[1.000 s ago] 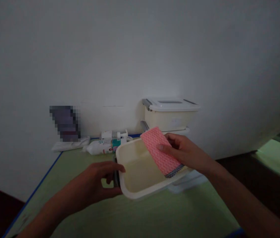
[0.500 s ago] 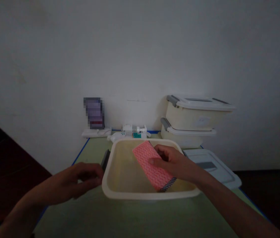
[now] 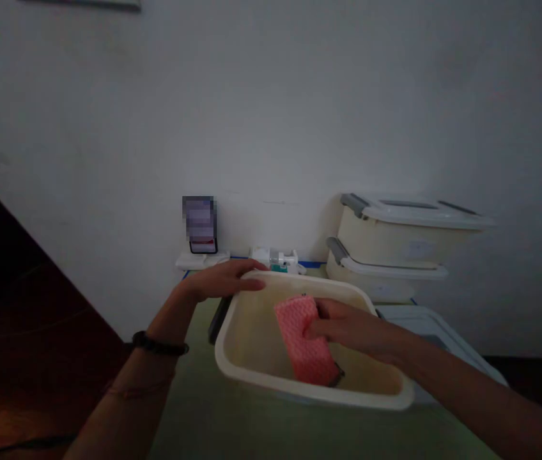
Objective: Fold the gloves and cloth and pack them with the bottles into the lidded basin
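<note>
A cream plastic storage box (image 3: 313,397) stands lidless on the green table, slightly turned. At its far left corner my left hand (image 3: 223,280) grips the rim, thumb on the inner side and fingers over the outer side. My right hand (image 3: 342,326) reaches over the right side, closed on a folded pink cloth (image 3: 297,332) with a textured weave. The cloth hangs at a tilt inside the box opening, its lower end near the front wall. My right fingertips are hidden behind the cloth.
Two lidded storage boxes (image 3: 395,246) are stacked at the back right. A loose lid (image 3: 463,338) lies right of the open box. Behind it are white bottles (image 3: 283,260) lying down and a phone (image 3: 201,223) on a white stand. The wall rises behind the green table (image 3: 252,428).
My left hand has moved from beside the near left side up to the far left corner and taken the rim. The box has turned a little; the cloth is bent more in my right hand.
</note>
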{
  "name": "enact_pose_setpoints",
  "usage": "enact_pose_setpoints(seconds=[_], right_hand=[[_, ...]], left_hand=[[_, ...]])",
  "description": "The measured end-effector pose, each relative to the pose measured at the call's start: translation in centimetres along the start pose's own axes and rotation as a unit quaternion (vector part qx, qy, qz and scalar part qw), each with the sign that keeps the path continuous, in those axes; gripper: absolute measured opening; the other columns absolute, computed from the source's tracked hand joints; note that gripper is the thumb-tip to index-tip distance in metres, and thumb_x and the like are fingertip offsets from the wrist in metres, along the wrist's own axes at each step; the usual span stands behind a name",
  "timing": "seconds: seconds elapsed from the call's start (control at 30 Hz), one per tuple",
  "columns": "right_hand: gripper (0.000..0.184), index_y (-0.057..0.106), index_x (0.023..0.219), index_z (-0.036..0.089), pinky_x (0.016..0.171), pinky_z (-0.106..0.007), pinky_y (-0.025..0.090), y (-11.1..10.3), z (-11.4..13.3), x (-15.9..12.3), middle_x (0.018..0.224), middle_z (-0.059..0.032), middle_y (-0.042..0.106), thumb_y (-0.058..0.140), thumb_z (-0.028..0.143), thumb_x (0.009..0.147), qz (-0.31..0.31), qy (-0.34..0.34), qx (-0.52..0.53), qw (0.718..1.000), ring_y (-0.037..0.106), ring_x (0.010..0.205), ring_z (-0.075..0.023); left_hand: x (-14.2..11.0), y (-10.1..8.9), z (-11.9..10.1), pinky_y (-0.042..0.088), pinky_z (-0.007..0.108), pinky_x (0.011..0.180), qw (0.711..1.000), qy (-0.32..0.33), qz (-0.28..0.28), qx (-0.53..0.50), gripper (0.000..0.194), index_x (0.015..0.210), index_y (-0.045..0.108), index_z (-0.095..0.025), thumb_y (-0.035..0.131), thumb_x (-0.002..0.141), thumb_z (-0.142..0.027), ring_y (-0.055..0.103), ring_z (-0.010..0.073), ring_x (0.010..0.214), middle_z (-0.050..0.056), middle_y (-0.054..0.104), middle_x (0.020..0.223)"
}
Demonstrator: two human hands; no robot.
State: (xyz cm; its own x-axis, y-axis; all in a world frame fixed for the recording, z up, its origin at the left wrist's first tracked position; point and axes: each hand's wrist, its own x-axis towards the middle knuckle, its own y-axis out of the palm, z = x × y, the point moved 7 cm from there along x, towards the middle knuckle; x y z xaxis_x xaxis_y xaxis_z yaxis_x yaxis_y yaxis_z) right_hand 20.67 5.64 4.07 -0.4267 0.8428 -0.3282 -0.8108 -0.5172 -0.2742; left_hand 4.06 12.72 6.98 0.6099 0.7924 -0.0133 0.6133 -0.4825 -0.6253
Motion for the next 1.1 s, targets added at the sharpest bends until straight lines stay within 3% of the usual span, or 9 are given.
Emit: enact_pose_setpoints(seconds=[0.23, 0.4, 0.63, 0.73, 0.8, 0.87, 0.97, 1.07, 1.1], right_hand=[[0.027, 0.060, 0.096, 0.018, 0.070, -0.023, 0.043, 0.8, -1.2, -0.5, 0.092, -0.0015, 0.062, 0.060, 0.015, 0.070, 0.048, 0.078, 0.116, 0.989, 0.057, 0.081, -0.0128], [0.027, 0.058, 0.103, 0.020, 0.069, -0.023, 0.046, 3.5, -1.2, 0.1, 0.096, -0.0021, 0.064, 0.057, 0.015, 0.076, 0.080, 0.130, 0.186, 0.971, 0.060, 0.080, -0.0113], [0.031, 0.061, 0.097, 0.018, 0.062, -0.023, 0.046, 9.4, -2.7, 2.8, 0.088, -0.0027, 0.067, 0.046, 0.004, 0.074, 0.161, 0.150, 0.167, 0.961, 0.063, 0.076, -0.0136], [0.032, 0.061, 0.099, 0.018, 0.065, -0.025, 0.047, 9.7, -3.1, 3.9, 0.095, -0.0035, 0.068, 0.046, 0.005, 0.074, 0.155, 0.098, 0.072, 0.980, 0.063, 0.084, -0.0163], [0.025, 0.062, 0.097, 0.018, 0.066, -0.028, 0.047, 8.8, -2.4, 4.1, 0.095, -0.0055, 0.068, 0.049, 0.012, 0.076, 0.129, 0.031, -0.087, 0.987, 0.063, 0.084, -0.0197], [0.016, 0.066, 0.082, 0.017, 0.062, -0.032, 0.046, 7.7, -1.0, 3.9, 0.081, -0.0089, 0.069, 0.052, 0.024, 0.079, 0.096, -0.029, -0.287, 0.953, 0.063, 0.073, -0.0229], [0.028, 0.065, 0.059, 0.017, 0.054, -0.035, 0.044, 6.3, 0.7, 3.0, 0.059, -0.0120, 0.065, 0.056, 0.034, 0.079, 0.039, -0.056, -0.481, 0.874, 0.060, 0.055, -0.0236], [0.010, 0.068, 0.080, 0.015, 0.059, -0.034, 0.046, 7.4, 1.6, 2.0, 0.078, -0.0131, 0.069, 0.060, 0.016, 0.074, 0.062, -0.142, -0.509, 0.847, 0.063, 0.063, -0.0240], [0.021, 0.066, 0.092, 0.014, 0.064, -0.034, 0.047, 8.1, 1.5, 1.7, 0.088, -0.0135, 0.069, 0.060, 0.011, 0.072, 0.079, -0.182, -0.495, 0.846, 0.064, 0.071, -0.0247]], left_hand=[[-1.5, 1.1, 0.5, 0.046, 0.022, 0.060, 0.976, -0.079, 0.183, 0.083, 0.032, 0.091, 0.066, -0.018, 0.055, 0.078, -0.044, 0.062, 0.0181, 0.073, 0.003, 0.068, 0.084], [-2.3, 1.4, 0.5, 0.044, 0.021, 0.048, 0.971, -0.115, 0.205, 0.039, 0.040, 0.069, 0.063, -0.016, 0.046, 0.082, -0.049, 0.056, 0.0135, 0.049, 0.001, 0.061, 0.061], [-1.8, 1.3, 0.9, 0.040, 0.022, 0.043, 0.981, -0.102, 0.162, 0.038, 0.036, 0.063, 0.067, -0.019, 0.054, 0.076, -0.050, 0.055, 0.0152, 0.042, 0.001, 0.061, 0.053], [-1.8, 1.4, 0.7, 0.038, 0.022, 0.043, 0.981, -0.104, 0.160, 0.019, 0.032, 0.061, 0.067, -0.019, 0.057, 0.075, -0.047, 0.054, 0.0146, 0.042, 0.001, 0.062, 0.054], [-1.7, 1.4, 0.6, 0.038, 0.021, 0.044, 0.981, -0.109, 0.159, 0.007, 0.030, 0.057, 0.065, -0.019, 0.060, 0.073, -0.043, 0.054, 0.0144, 0.042, 0.000, 0.062, 0.054], [-1.7, 1.3, 0.6, 0.038, 0.022, 0.044, 0.981, -0.116, 0.154, -0.001, 0.027, 0.055, 0.065, -0.019, 0.063, 0.071, -0.041, 0.055, 0.0147, 0.042, 0.000, 0.062, 0.052], [-1.6, 1.2, 0.6, 0.038, 0.023, 0.044, 0.982, -0.121, 0.144, -0.009, 0.024, 0.058, 0.068, -0.018, 0.064, 0.069, -0.039, 0.057, 0.0169, 0.042, 0.001, 0.062, 0.051], [-1.5, 1.2, 0.5, 0.038, 0.023, 0.043, 0.983, -0.115, 0.143, -0.008, 0.024, 0.060, 0.069, -0.018, 0.064, 0.068, -0.040, 0.057, 0.0179, 0.042, 0.002, 0.063, 0.052], [-1.5, 1.2, 0.5, 0.038, 0.023, 0.043, 0.983, -0.115, 0.143, -0.007, 0.024, 0.059, 0.069, -0.018, 0.065, 0.068, -0.040, 0.057, 0.0177, 0.042, 0.002, 0.063, 0.052]])
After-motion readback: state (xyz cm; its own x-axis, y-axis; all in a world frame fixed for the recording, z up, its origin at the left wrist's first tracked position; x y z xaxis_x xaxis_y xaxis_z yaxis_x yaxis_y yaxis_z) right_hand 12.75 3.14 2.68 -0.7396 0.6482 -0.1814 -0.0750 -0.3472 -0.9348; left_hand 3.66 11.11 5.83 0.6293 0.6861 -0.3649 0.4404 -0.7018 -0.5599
